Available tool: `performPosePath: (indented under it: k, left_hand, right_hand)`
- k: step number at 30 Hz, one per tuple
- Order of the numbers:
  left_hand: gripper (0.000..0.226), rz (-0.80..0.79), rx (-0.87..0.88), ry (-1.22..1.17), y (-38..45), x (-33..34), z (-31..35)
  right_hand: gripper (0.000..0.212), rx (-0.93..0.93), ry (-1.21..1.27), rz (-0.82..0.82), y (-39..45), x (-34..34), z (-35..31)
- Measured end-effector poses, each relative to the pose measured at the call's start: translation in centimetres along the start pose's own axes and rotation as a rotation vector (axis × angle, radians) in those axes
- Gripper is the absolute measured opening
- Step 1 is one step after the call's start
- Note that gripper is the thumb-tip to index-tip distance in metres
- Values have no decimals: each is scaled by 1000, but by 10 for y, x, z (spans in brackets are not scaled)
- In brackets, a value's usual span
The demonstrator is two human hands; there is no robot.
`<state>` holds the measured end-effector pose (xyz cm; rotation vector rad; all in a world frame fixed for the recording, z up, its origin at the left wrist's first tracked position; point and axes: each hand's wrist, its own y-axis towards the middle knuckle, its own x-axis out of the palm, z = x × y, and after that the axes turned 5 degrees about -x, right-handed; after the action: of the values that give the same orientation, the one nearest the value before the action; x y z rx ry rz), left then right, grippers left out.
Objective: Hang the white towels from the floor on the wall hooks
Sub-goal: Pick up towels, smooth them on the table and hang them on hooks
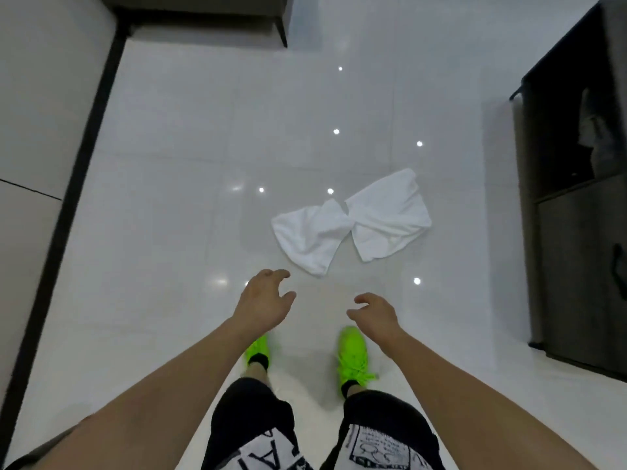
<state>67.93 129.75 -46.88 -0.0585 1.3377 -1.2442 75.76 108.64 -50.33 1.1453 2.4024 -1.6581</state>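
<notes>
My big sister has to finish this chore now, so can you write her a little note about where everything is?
Left hand: open, holding nothing, fingers loosely curled above the floor.
Right hand: open, holding nothing too.
Two white towels: left towel and right towel lie crumpled on the shiny floor, corners meeting, just ahead of the green shoes.
Done: nothing hung yet.
Left: pick up both towels and hang them. The wall hooks are not in view.

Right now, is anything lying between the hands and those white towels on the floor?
Nothing visible. Only bare shiny floor separates the left hand and right hand from the two white towels. The wall hooks are out of view.
</notes>
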Motion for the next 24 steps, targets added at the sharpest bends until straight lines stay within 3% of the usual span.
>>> performPosePath:
  k: [6,11,16,19,20,24]
  left_hand:
    - [47,-168,-30,2,163,61,-58]
    - [47,-284,-49,86,293,132,-117]
    - [47,-364,-24,193,382,199,-166]
    - [46,-372,-7,243,418,229,-186]
    - [46,-379,3,261,426,236,-190]
    - [46,-400,6,315,443,246,-192]
  right_hand:
    - [41,206,161,43,156,81,21]
    - [58,347,323,35,295,172,66]
    - [50,438,512,95,401,223,96]
    - [65,430,595,175,456,247,117]
    - [64,430,640,194,470,253,122]
    - [19,426,786,242,494,262,122]
